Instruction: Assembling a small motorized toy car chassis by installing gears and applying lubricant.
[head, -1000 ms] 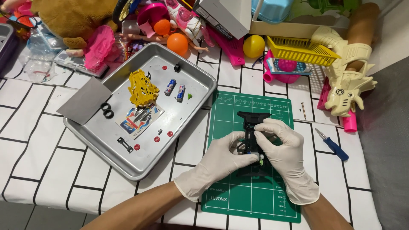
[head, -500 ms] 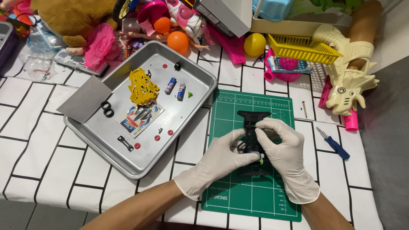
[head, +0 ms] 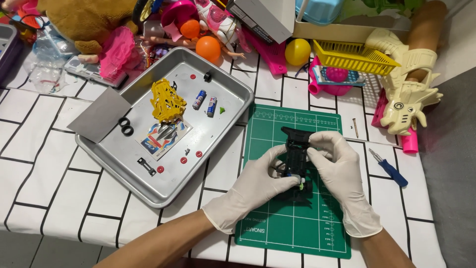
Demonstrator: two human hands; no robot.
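Observation:
Both my hands wear white gloves and hold a small black toy car chassis (head: 296, 149) over a green cutting mat (head: 297, 223). My left hand (head: 258, 186) grips its near left side. My right hand (head: 339, 171) pinches its right side with thumb and fingers on top. The chassis' lower half is hidden by my fingers.
A metal tray (head: 163, 191) at left holds a yellow plastic part (head: 167, 101), two batteries (head: 205, 102), two black rings (head: 125, 126), a sticker sheet and small screws. A blue screwdriver (head: 391, 169) lies right of the mat. Toys crowd the table's far edge, with a cream toy gun (head: 404, 89).
My hands have shifted slightly on the chassis; the right fingers sit a little higher on it. Nothing else has moved.

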